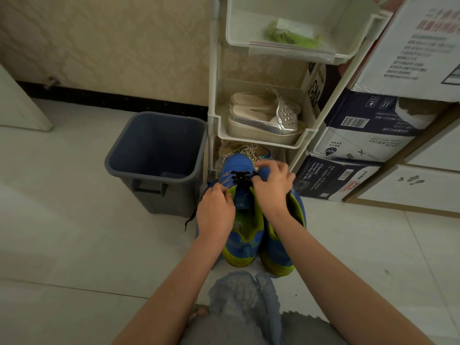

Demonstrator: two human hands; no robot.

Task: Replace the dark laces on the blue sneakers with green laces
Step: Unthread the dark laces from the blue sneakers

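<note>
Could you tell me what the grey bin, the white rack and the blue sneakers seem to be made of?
Grey bin: probably moulded plastic, semi-matte, with an integral handle. White rack: likely plastic, with smooth, translucent-looking trays. Blue sneakers: knit or mesh fabric, matte, with a speckled weave at the heel; soles look rubbery.

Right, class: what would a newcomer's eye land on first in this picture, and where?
The blue sneakers with lime lining, centre floor, where the left hand and right hand pinch the dark lace. Left of them stands a grey bin; on the rack's top shelf lies a bag of green laces.
</note>
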